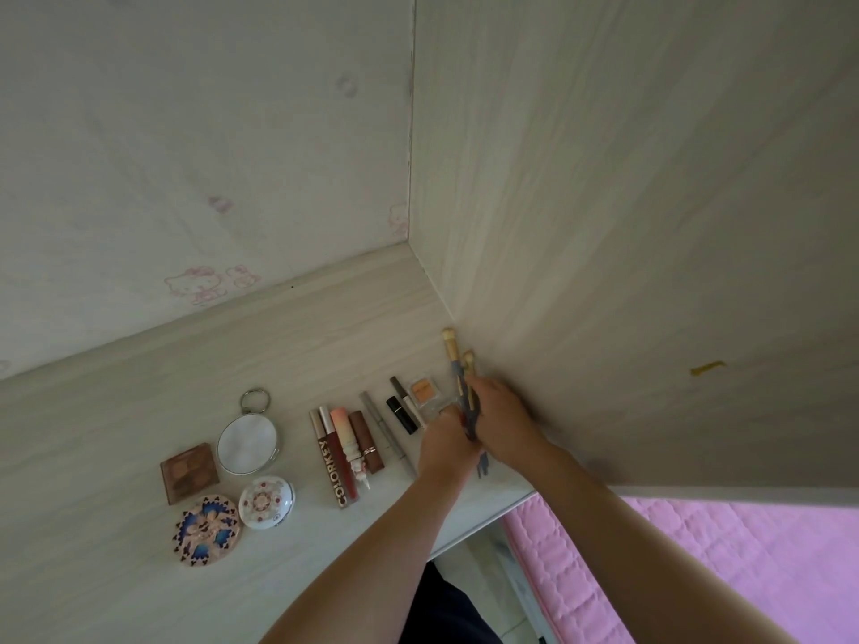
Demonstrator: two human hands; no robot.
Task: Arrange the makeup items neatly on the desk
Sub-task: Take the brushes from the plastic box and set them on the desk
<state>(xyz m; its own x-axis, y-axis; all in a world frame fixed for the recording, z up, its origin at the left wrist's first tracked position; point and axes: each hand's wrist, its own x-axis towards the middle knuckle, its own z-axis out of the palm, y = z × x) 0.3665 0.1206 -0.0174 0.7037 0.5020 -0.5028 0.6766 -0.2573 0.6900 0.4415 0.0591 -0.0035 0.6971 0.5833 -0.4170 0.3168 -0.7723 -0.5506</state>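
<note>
Both hands meet at the desk's right end, by the side panel. My right hand [502, 418] and my left hand [446, 446] are closed together around a bunch of makeup brushes [458, 364]; their gold and blue handles stick out above and below the fingers. Left of the hands lie a small orange eyeshadow pan [424, 391], a black lipstick [400, 415], a thin grey pencil [386, 432], and a row of lip tubes [346, 450]. Further left sit a round mirror [247, 442], a brown palette [188, 471], a white compact [266, 502] and a blue-patterned compact [207, 532].
The pale wood desk [139, 411] ends at a back wall with pink cartoon stickers [200, 283] and at a tall wood side panel [627, 271] on the right. A pink quilted bed [720, 564] lies beyond the desk's front right corner.
</note>
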